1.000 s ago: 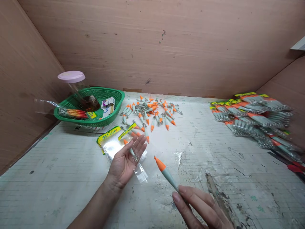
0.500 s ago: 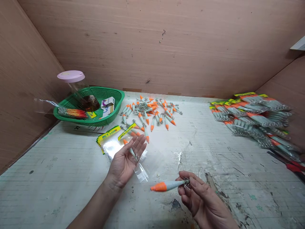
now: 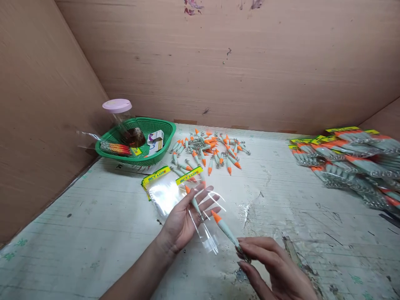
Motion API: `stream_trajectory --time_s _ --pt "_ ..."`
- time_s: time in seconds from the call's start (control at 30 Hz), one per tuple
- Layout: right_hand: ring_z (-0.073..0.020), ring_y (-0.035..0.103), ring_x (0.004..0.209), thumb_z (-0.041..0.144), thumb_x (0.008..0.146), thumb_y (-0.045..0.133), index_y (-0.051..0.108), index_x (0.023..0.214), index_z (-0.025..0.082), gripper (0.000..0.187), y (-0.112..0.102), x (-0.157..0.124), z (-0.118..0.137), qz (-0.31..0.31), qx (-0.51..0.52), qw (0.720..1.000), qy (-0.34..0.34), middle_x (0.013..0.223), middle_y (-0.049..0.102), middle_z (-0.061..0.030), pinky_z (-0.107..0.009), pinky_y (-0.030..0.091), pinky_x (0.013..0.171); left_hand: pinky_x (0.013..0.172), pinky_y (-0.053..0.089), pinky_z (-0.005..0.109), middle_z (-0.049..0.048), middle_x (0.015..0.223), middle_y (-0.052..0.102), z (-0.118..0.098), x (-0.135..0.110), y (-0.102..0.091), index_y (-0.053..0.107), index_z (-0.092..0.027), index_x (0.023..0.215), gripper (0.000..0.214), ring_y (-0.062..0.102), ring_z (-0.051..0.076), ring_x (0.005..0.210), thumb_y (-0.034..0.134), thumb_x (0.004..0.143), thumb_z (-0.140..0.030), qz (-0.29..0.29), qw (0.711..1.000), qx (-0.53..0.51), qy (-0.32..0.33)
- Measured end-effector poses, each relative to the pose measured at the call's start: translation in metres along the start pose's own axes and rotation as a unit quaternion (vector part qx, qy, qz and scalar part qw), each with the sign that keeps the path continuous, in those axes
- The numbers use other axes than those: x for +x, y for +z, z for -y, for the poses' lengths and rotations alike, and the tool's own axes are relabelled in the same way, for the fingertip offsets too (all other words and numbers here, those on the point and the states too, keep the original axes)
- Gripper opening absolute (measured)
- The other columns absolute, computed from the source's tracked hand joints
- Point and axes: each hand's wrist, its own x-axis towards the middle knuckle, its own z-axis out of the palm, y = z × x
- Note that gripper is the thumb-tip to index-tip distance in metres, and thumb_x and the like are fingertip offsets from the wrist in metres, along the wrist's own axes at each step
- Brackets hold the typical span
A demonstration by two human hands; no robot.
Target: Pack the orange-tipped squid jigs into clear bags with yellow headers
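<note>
My left hand (image 3: 184, 218) lies palm up under a clear plastic bag (image 3: 200, 210) with a yellow header card (image 3: 189, 175), and one orange-tipped lure (image 3: 193, 199) is inside the bag. Its fingers are stretched out and hold the bag's mouth. My right hand (image 3: 275, 268) pinches the hook end of a second pale green lure with an orange tip (image 3: 223, 227). That tip points up and left at the bag's mouth, close to my left fingers.
A loose pile of lures (image 3: 209, 150) lies behind the bag. More empty bags (image 3: 158, 183) lie to its left. A green basket (image 3: 162, 135) with a pink-lidded jar (image 3: 120, 112) stands at the back left. Packed lures (image 3: 350, 160) are heaped at right. Brown walls enclose the table.
My right hand has turned the lure from pointing left to pointing up-left and brought its tip to the bag's mouth. The view has shifted right and down a little.
</note>
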Motion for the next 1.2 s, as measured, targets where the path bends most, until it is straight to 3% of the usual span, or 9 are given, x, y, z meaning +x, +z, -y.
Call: stream_trajectory --time_s 0.07,0.27,0.47,0.7,0.93,1.13,1.2 --pt "-0.0199 0.065 0.076 0.013 0.074 0.067 0.07 0.099 0.025 0.027 0.002 0.002 -0.002 -0.02 -0.044 0.999 0.003 0.086 0.069 -0.0066 -0.028 0.055 0.065 0.086 0.053 0.043 0.0115 0.126 0.058 0.003 -0.002 0.0 0.058 -0.016 0.11 0.03 0.061 0.028 0.105 0.06 0.082 -0.027 0.005 1.0 0.002 -0.011" --pt "-0.0181 0.067 0.073 0.035 0.072 0.071 0.073 0.091 0.023 0.022 0.001 0.004 -0.017 -0.066 0.016 0.972 0.227 0.086 0.072 -0.0052 -0.023 0.055 0.065 0.087 0.053 0.045 0.0139 0.125 0.057 0.006 -0.003 0.002 0.057 -0.015 0.111 0.033 0.061 0.027 0.103 0.062 0.081 -0.028 0.004 1.0 0.001 -0.018" --pt "-0.017 0.065 0.068 0.037 0.069 0.074 0.073 0.09 0.022 0.027 0.001 0.002 -0.027 -0.071 0.108 0.947 0.294 0.076 0.07 -0.0049 -0.022 0.054 0.061 0.089 0.051 0.046 0.013 0.124 0.057 0.005 -0.003 0.003 0.056 -0.016 0.113 0.036 0.06 0.029 0.106 0.063 0.08 -0.029 0.008 1.0 -0.007 -0.013" --pt "-0.0135 0.056 0.063 0.037 0.073 0.071 0.073 0.086 0.021 0.02 0.006 0.003 -0.026 -0.073 0.114 0.959 0.25 0.078 0.062 -0.003 -0.024 0.049 0.057 0.09 0.051 0.046 0.0126 0.124 0.058 0.006 -0.004 0.002 0.057 -0.017 0.112 0.036 0.059 0.029 0.108 0.064 0.079 -0.029 0.01 1.0 -0.006 -0.014" --pt "-0.0119 0.045 0.057 0.046 0.079 0.061 0.069 0.078 0.02 0.027 0.01 0.004 -0.027 -0.072 0.074 0.961 0.256 0.059 0.048 0.0011 -0.022 0.038 0.05 0.088 0.052 0.047 0.0142 0.126 0.056 0.007 -0.003 0.002 0.058 -0.016 0.109 0.031 0.059 0.029 0.108 0.062 0.081 -0.027 -0.011 1.0 -0.004 -0.019" --pt "-0.0167 0.052 0.07 0.03 0.076 0.069 0.069 0.084 0.022 0.011 0.014 0.0 -0.016 -0.118 -0.039 0.986 0.106 0.074 0.058 -0.0029 -0.027 0.04 0.062 0.08 0.056 0.037 0.0139 0.126 0.057 0.008 -0.003 0.001 0.059 -0.014 0.106 0.027 0.063 0.026 0.101 0.06 0.082 -0.028 -0.017 1.0 0.002 -0.024" --pt "-0.0162 0.052 0.068 0.031 0.077 0.067 0.069 0.081 0.022 0.01 0.014 0.0 -0.016 -0.115 -0.049 0.987 0.106 0.072 0.058 -0.0025 -0.026 0.04 0.061 0.08 0.056 0.039 0.0143 0.125 0.057 0.009 -0.004 0.001 0.06 -0.014 0.104 0.025 0.063 0.028 0.102 0.059 0.083 -0.027 -0.021 0.999 0.002 -0.028"
